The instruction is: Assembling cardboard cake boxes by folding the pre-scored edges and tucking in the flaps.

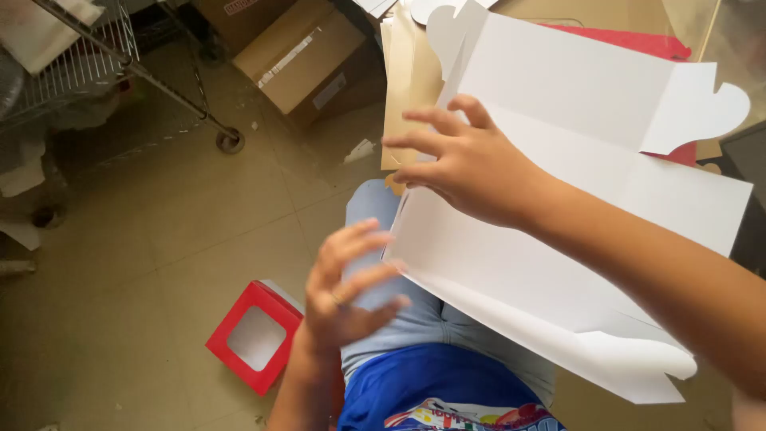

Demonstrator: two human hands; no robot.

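A large flat white cardboard box blank (590, 183) with curved tabs lies across my lap and a work surface at the right. My right hand (467, 160) rests on its left part, fingers spread and pressing down near the left edge. My left hand (347, 287) hovers just left of the blank's lower left edge, fingers apart and slightly blurred, holding nothing; a ring shows on one finger. My legs in light jeans (415, 319) are under the blank.
A folded red box with a clear window (255, 335) sits on the tiled floor at lower left. Brown cardboard boxes (307, 56) and a wheeled wire rack (104, 56) stand at the back. Tan card sheets (407, 88) and a red sheet (638, 40) lie under the blank.
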